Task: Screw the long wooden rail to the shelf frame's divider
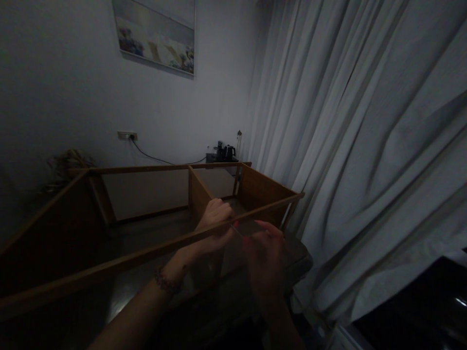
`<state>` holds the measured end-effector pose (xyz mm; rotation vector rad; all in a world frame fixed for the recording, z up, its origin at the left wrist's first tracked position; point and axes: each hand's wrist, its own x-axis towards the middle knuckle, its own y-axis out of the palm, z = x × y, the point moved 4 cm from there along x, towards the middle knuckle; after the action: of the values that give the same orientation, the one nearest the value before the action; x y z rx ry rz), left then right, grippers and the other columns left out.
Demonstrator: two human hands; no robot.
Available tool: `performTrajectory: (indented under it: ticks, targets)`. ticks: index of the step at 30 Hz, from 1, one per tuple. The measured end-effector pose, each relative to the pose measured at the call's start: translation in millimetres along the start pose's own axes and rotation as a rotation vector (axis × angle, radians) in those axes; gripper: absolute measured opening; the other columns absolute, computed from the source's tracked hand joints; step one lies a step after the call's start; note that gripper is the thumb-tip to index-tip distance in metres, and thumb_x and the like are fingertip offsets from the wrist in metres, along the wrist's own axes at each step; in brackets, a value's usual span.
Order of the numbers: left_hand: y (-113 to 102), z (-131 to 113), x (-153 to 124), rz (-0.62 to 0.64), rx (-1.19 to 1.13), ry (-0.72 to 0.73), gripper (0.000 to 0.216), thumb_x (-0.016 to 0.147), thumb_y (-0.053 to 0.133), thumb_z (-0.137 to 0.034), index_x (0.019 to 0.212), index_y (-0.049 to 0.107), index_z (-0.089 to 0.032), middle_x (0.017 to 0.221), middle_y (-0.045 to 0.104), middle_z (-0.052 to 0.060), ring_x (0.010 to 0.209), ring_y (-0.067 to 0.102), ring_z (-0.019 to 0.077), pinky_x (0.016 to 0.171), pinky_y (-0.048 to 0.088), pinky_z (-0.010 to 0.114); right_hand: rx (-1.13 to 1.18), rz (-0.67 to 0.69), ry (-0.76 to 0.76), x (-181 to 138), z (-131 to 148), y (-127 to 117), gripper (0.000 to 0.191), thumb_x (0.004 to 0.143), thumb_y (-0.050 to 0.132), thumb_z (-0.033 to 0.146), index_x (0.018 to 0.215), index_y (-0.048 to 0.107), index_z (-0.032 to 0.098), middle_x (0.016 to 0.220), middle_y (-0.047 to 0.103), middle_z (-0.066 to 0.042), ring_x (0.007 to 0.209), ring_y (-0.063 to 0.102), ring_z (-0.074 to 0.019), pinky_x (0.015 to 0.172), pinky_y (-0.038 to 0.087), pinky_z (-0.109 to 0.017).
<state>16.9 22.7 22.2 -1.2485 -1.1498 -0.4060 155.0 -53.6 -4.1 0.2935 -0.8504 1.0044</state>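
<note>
A brown wooden furniture frame (156,253) with long rails, side panels and a middle divider panel (200,187) lies across the view. My left hand (218,213) reaches under the near rail and is closed around it by the divider, its thumb close to the joint. A beaded bracelet (168,281) circles that wrist. Just right of it, my right hand (266,253) is blurred, its fingers bent and pinched on a thin light rod (238,230). The rod points at the rail beside my left thumb; its exact kind is too blurred to tell.
Long pale curtains (328,121) hang along the right. Behind the frame, a black kettle (229,152) stands on a small dark table (211,158). A cord runs to a wall socket (127,135). A dark glossy object (419,311) is at lower right.
</note>
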Motion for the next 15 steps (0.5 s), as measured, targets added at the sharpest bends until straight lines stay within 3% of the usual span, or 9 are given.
performTrajectory:
  ticks: [3, 6, 11, 15]
  targets:
    - [-1.0, -1.2, 1.3, -0.002, 0.003, 0.002, 0.012, 0.083, 0.043, -0.020, 0.072, 0.041, -0.022, 0.067, 0.047, 0.001, 0.070, 0.044, 0.0195, 0.066, 0.035, 0.036, 0.255, 0.164, 0.230, -2.1, -4.3, 9.2, 0.026, 0.093, 0.054, 0.047, 0.089, 0.061, 0.022, 0.061, 0.057, 0.003, 0.059, 0.054, -0.0143, 0.058, 0.039, -0.027]
    - [-1.6, -1.2, 2.3, -0.005, -0.005, -0.016, 0.015, 0.085, 0.043, -0.022, 0.071, 0.040, -0.022, 0.066, 0.047, 0.001, 0.071, 0.044, 0.0197, 0.068, 0.036, 0.036, 0.460, 0.292, 0.341, -5.5, -1.5, 18.0, 0.036, 0.093, 0.049, 0.055, 0.082, 0.058, 0.022, 0.053, 0.051, 0.006, 0.048, 0.048, -0.0115, 0.049, 0.035, -0.024]
    - [-3.5, -3.4, 3.0, -0.004, 0.002, -0.020, 0.014, 0.086, 0.043, -0.021, 0.072, 0.041, -0.022, 0.066, 0.049, 0.001, 0.070, 0.044, 0.0196, 0.068, 0.036, 0.036, 0.404, 0.286, 0.291, -6.9, 3.8, 20.1, 0.043, 0.099, 0.037, 0.054, 0.074, 0.054, 0.022, 0.065, 0.054, 0.002, 0.062, 0.052, -0.0127, 0.060, 0.040, -0.025]
    - [-2.1, -2.5, 2.2, 0.009, 0.016, -0.026, 0.016, 0.087, 0.041, -0.023, 0.071, 0.041, -0.022, 0.067, 0.050, 0.001, 0.070, 0.044, 0.0195, 0.068, 0.036, 0.036, 0.327, 0.264, 0.254, -3.9, 3.9, 18.3, 0.045, 0.097, 0.038, 0.056, 0.071, 0.053, 0.023, 0.074, 0.054, 0.000, 0.076, 0.052, -0.0161, 0.071, 0.040, -0.029]
